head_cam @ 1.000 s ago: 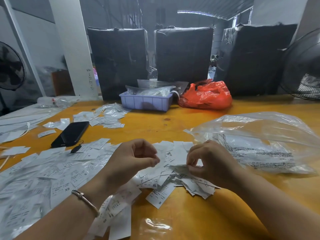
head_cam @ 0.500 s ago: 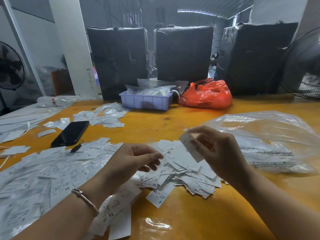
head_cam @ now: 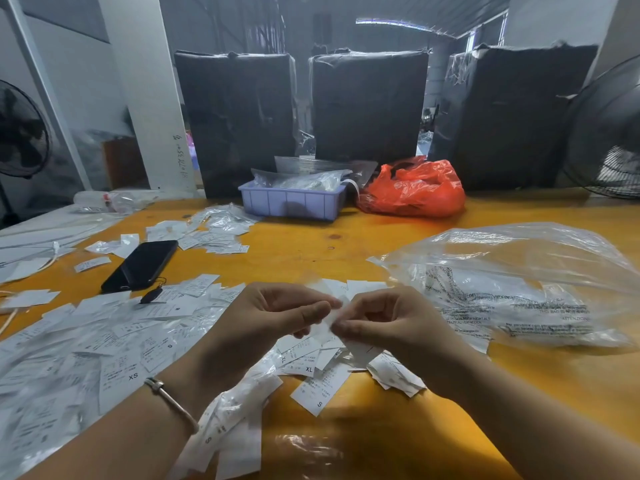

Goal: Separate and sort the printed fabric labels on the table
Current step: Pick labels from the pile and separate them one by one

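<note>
White printed fabric labels marked XS, S, M and XL lie spread over the left of the yellow table [head_cam: 301, 247]. A loose heap of labels [head_cam: 313, 367] sits under my hands at the centre. Between both hands I pinch one small white label [head_cam: 330, 320] above that heap. My left hand [head_cam: 273, 317] grips its left end with thumb and fingers. My right hand [head_cam: 384, 322] pinches its right end, fingers curled. A wide spread of labels [head_cam: 114, 344] covers the near left side.
A black phone [head_cam: 142, 265] lies left of centre among labels. A large clear plastic bag [head_cam: 519, 282] fills the right side. At the back stand a purple tray [head_cam: 292, 202], a red bag [head_cam: 412, 190], three black wrapped bales and fans at either edge.
My right hand, which had lifted a label out of the heap, has come down and left. My left hand rose to meet it, and both now pinch the same label.
</note>
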Available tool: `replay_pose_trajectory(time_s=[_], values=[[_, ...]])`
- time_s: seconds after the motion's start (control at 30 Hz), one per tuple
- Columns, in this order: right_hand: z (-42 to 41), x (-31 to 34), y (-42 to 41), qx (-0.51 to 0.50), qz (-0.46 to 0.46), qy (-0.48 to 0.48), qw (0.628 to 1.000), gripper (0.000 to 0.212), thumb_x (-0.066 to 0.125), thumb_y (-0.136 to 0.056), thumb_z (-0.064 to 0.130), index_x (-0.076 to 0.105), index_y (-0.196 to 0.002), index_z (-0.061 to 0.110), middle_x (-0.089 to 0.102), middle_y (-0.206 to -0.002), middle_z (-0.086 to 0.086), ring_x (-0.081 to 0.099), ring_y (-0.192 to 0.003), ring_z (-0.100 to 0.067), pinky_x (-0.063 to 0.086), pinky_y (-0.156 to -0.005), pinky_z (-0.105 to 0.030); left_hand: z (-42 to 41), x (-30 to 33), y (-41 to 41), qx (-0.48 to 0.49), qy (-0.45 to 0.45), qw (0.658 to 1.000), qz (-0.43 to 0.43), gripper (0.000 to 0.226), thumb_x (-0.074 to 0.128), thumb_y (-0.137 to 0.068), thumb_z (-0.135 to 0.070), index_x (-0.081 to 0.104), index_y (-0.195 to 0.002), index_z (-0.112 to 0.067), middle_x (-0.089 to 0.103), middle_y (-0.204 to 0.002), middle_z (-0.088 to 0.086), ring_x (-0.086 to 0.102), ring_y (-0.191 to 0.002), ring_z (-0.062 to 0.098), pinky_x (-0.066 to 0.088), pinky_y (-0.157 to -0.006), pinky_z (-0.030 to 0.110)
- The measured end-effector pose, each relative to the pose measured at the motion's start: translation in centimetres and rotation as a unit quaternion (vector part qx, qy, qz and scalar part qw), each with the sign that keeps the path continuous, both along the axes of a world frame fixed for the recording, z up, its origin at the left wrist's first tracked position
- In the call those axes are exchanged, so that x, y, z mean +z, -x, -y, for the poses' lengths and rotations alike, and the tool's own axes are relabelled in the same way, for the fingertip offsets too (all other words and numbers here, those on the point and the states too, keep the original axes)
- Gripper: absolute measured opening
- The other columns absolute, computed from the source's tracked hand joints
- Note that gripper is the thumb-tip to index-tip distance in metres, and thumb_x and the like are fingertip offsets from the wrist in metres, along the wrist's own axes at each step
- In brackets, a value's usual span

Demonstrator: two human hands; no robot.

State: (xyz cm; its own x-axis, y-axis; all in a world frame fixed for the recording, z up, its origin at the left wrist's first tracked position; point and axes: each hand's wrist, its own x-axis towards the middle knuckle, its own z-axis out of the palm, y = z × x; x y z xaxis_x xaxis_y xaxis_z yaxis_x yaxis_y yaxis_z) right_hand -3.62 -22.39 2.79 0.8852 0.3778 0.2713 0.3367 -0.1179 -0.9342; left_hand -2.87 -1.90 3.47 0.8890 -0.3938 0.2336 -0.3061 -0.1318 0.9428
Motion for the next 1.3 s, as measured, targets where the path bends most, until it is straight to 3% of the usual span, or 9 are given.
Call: replay_pose_trajectory(time_s=[0.13,0.23,0.37,0.53,0.67,0.8,0.9,1.1,1.3], values=[[0.4,0.4,0.1,-0.042,-0.001,-0.039,0.998,0.009,0.076,-0.075,0.012,0.074,-0.075,0.004,0.066,-0.069,-0.018,0.056,-0.064,-0.017,0.043,-0.06,-0.026,0.0,0.0,0.0,0.0,-0.028,1.0,0.002,0.007,0.075,-0.08,-0.008,0.076,-0.087,-0.009,0.074,-0.081,0.011,0.068,-0.074,0.019,0.054,-0.069,0.025],[0.3,0.6,0.3,-0.086,0.063,0.013,0.994,0.006,0.075,-0.078,0.007,0.073,-0.074,0.004,0.065,-0.07,-0.021,0.053,-0.062,-0.013,0.04,-0.06,-0.028,0.2,-0.3,0.0,-0.018,-0.075,0.997,-0.011,0.008,0.07,-0.079,0.01,0.071,-0.084,0.003,0.074,-0.082,0.016,0.071,-0.076,0.022,0.056,-0.071,0.026],[-0.3,0.4,0.4,-0.104,0.17,0.173,0.965,0.008,0.076,-0.078,0.016,0.075,-0.074,0.01,0.066,-0.068,0.002,0.053,-0.061,-0.004,0.043,-0.059,-0.025,0.5,-0.4,0.2,-0.037,-0.135,0.99,0.01,0.009,0.077,-0.077,0.0,0.076,-0.08,-0.008,0.074,-0.08,0.01,0.07,-0.076,0.018,0.055,-0.071,0.026],[-0.1,0.8,0.5,-0.099,0.16,0.199,0.962,0.039,0.077,-0.068,0.048,0.075,-0.086,0.013,0.067,-0.076,0.005,0.055,-0.065,-0.002,0.039,-0.057,-0.017,0.4,-0.2,0.0,-0.008,-0.085,0.996,0.031,0.011,0.08,-0.073,-0.011,0.075,-0.08,-0.005,0.072,-0.07,0.013,0.068,-0.065,0.019,0.054,-0.061,0.023],[0.1,0.7,0.3,-0.09,0.155,0.163,0.97,0.014,0.078,-0.078,0.019,0.073,-0.069,0.009,0.06,-0.061,0.004,0.048,-0.058,-0.004,0.041,-0.06,-0.028,0.5,-0.1,0.1,-0.007,-0.07,0.997,0.026,0.019,0.081,-0.07,-0.012,0.072,-0.08,0.002,0.071,-0.07,0.016,0.068,-0.064,0.021,0.054,-0.059,0.023],[-0.1,0.6,0.4,-0.086,0.175,0.199,0.96,0.01,0.075,-0.08,0.017,0.075,-0.075,0.008,0.064,-0.068,0.002,0.052,-0.061,-0.006,0.044,-0.062,-0.028,0.7,-0.1,0.2,-0.024,-0.094,0.995,0.019,0.026,0.075,-0.073,-0.023,0.074,-0.083,0.001,0.075,-0.075,0.012,0.072,-0.064,0.023,0.053,-0.057,0.024],[0.4,1.1,0.2,-0.106,0.172,0.136,0.97,0.008,0.072,-0.081,0.006,0.077,-0.085,0.01,0.07,-0.079,-0.005,0.062,-0.072,-0.016,0.048,-0.066,-0.028,0.6,-0.2,0.1,-0.015,-0.087,0.996,0.019,0.019,0.072,-0.078,-0.017,0.074,-0.084,0.002,0.075,-0.077,0.012,0.073,-0.065,0.026,0.054,-0.054,0.023],[1.4,2.1,0.5,-0.087,0.088,-0.183,0.975,0.057,0.064,-0.075,-0.019,0.061,-0.12,0.015,0.071,-0.086,-0.009,0.069,-0.074,-0.019,0.055,-0.061,-0.026,0.4,0.0,0.3,0.01,-0.067,0.996,0.056,0.022,0.075,-0.073,-0.023,0.073,-0.08,-0.002,0.075,-0.075,0.009,0.073,-0.066,0.024,0.054,-0.056,0.023],[0.9,2.8,1.8,-0.162,0.206,-0.13,0.956,0.068,0.07,-0.072,-0.016,0.056,-0.128,0.021,0.065,-0.094,-0.008,0.073,-0.079,-0.018,0.06,-0.063,-0.03,0.5,0.2,0.6,0.001,-0.05,0.997,0.058,0.021,0.077,-0.071,-0.023,0.074,-0.079,-0.003,0.075,-0.075,0.01,0.072,-0.064,0.026,0.054,-0.055,0.025]])
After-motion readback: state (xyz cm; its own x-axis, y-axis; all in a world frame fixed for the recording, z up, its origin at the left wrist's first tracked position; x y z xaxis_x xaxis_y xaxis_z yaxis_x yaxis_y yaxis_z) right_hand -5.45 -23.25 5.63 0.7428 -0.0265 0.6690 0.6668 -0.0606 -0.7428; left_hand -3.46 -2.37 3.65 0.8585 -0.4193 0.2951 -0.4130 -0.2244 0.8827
